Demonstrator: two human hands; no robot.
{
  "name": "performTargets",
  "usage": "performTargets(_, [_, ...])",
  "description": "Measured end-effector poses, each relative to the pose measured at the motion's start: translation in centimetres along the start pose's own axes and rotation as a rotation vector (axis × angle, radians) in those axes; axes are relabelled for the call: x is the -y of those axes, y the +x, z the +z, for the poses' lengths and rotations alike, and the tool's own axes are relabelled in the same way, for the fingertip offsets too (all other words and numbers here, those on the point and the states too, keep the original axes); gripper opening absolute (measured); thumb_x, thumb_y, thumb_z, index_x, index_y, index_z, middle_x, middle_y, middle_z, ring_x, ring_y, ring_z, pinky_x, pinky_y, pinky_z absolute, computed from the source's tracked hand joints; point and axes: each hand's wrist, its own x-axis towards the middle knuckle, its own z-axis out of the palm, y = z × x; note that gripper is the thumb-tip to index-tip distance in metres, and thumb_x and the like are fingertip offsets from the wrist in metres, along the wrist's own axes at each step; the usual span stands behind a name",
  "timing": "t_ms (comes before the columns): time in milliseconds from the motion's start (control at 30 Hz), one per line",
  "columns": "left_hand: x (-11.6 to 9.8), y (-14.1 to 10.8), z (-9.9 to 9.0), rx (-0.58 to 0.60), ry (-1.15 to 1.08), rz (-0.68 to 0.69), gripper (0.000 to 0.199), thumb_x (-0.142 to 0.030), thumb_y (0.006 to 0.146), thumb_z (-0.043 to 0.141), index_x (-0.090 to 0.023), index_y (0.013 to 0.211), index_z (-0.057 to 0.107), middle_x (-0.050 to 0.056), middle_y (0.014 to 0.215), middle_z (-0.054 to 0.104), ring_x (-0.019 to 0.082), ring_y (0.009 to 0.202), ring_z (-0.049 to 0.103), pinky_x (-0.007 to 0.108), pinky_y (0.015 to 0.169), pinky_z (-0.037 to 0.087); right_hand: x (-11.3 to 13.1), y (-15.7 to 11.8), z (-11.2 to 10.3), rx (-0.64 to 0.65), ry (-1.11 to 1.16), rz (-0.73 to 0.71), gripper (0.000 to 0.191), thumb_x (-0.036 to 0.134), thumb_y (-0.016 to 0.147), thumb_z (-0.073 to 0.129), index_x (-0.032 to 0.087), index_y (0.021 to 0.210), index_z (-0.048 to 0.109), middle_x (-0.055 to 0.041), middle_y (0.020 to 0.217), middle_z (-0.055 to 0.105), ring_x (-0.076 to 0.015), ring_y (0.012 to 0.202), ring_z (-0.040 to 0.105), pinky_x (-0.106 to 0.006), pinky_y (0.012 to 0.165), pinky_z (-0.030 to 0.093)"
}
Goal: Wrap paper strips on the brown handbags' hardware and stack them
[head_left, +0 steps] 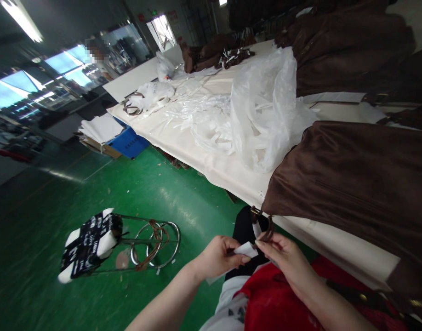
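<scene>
Beside the surface [225,178] with a brown bag [356,177] on it, the left hand [219,256] pinched white paper [246,249] and the right hand [279,250] pinched a brown strap [268,230], fingers closed.

Workshop, leather-look goods: long covered worktable [245,184]; brown bag [352,179] at near end; brown goods [349,50] heaped beyond; plastic wrapping [266,92]; green floor [186,197]; strip light [21,18] overhead.

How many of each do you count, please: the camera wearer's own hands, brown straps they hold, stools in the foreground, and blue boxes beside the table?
Hands: 2 (left hand, right hand)
Brown strap: 1
Stool: 1
Blue box: 1
Total: 5
</scene>
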Motion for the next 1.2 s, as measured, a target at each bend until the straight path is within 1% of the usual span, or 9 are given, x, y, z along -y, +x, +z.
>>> performTargets(100, [0.4, 0.5, 0.4, -0.032, 0.000, 0.003, 0.046, -0.055, 0.075, 0.065, -0.010, 0.071, 0.067, 0.001, 0.060, 0.058, 0.008, 0.053, 0.044, 0.019, 0.049, 0.034, -1.0, 0.3, 0.1, 0.048, -0.040, 0.050, 0.041, 0.052, 0.056, 0.082, 0.017, 0.072, 0.070, 0.0018, 0.056, 0.054, -0.0083, 0.048, 0.042, -0.022, 0.044, 0.030])
performTargets(233, [1.0, 0.6, 0.6, -0.039, -0.016, -0.012, 0.049, -0.057, 0.077, 0.062, -0.009, 0.072, 0.066, 0.002, 0.062, 0.059, 0.009, 0.054, 0.046, 0.019, 0.050, 0.035, -0.7, 0.3, -0.6, 0.092, 0.080, 0.130, 0.042, 0.052, 0.065, 0.077, 0.017, 0.087, 0.069, 0.0072, 0.051, 0.041, -0.0045, 0.042, 0.025, -0.021, 0.040, 0.017])
performTargets(333, [1.3, 0.3, 0.5, -0.003, 0.005, 0.016, 0.050, -0.058, 0.082, 0.055, -0.009, 0.076, 0.065, 0.002, 0.066, 0.060, 0.009, 0.057, 0.049, 0.019, 0.053, 0.037, -0.1, 0.5, -1.0, 0.039, 0.224, 0.167, 0.041, 0.052, 0.071, 0.073, 0.016, 0.090, 0.068, 0.0068, 0.054, 0.041, -0.0039, 0.044, 0.026, -0.019, 0.040, 0.017])
performTargets(467, [1.5, 0.1, 0.3, 0.025, 0.096, 0.085, 0.053, -0.056, 0.092, 0.038, -0.012, 0.076, 0.062, 0.001, 0.066, 0.055, 0.009, 0.058, 0.045, 0.020, 0.054, 0.036, -0.2, 1.5, -0.6, -0.047, 0.264, 0.158, 0.040, 0.048, 0.062, 0.082, 0.014, 0.078, 0.067, 0.0043, 0.055, 0.049, -0.0044, 0.045, 0.037, -0.017, 0.040, 0.024])
performTargets(633, [1.0, 0.8, 0.3, -0.146, 0.292, 0.206, 0.052, -0.054, 0.093, 0.034, -0.017, 0.059, 0.045, 0.002, 0.071, 0.049, 0.013, 0.070, 0.045, 0.025, 0.068, 0.040, -0.4, 2.4, 0.0, -0.067, 0.158, 0.117, 0.039, 0.048, 0.060, 0.082, 0.015, 0.074, 0.066, 0.0008, 0.060, 0.057, -0.0066, 0.049, 0.045, -0.018, 0.042, 0.030])
performTargets(733, [0.3, 1.8, 0.5, -0.158, 0.309, 0.177, 0.051, -0.054, 0.093, 0.033, -0.018, 0.057, 0.038, -0.001, 0.064, 0.040, 0.011, 0.063, 0.039, 0.024, 0.062, 0.036, -0.4, 2.5, -0.2, -0.045, 0.140, 0.072, 0.038, 0.048, 0.064, 0.080, 0.015, 0.074, 0.065, 0.0034, 0.056, 0.053, -0.0051, 0.046, 0.040, -0.017, 0.041, 0.028])
performTargets(900, [-0.7, 3.7, 1.0, -0.123, 0.244, 0.165, 0.050, -0.056, 0.092, 0.033, -0.019, 0.058, 0.033, -0.004, 0.061, 0.028, 0.009, 0.057, 0.029, 0.023, 0.052, 0.026, -0.7, 2.4, -1.6, -0.093, 0.160, 0.030, 0.037, 0.049, 0.066, 0.078, 0.017, 0.078, 0.065, 0.0017, 0.062, 0.056, -0.0071, 0.048, 0.043, -0.019, 0.041, 0.030])
performTargets(1067, [-1.3, 4.9, 1.2, -0.151, 0.266, 0.175, 0.049, -0.054, 0.092, 0.035, -0.019, 0.059, 0.033, -0.005, 0.060, 0.026, 0.009, 0.056, 0.026, 0.023, 0.051, 0.023, -1.2, 2.1, -2.5, -0.146, 0.076, 0.005, 0.042, 0.055, 0.067, 0.073, 0.016, 0.079, 0.064, 0.0010, 0.058, 0.056, -0.0086, 0.045, 0.043, -0.021, 0.041, 0.030])
performTargets(1200, [-1.5, 5.5, 1.1, -0.171, 0.303, 0.170, 0.049, -0.052, 0.093, 0.035, -0.017, 0.059, 0.041, -0.005, 0.060, 0.028, 0.009, 0.056, 0.027, 0.023, 0.051, 0.024, -1.4, 2.2, -2.5, -0.116, -0.025, -0.013, 0.044, 0.060, 0.070, 0.069, 0.016, 0.076, 0.064, 0.0008, 0.059, 0.058, -0.0093, 0.047, 0.046, -0.021, 0.043, 0.033])
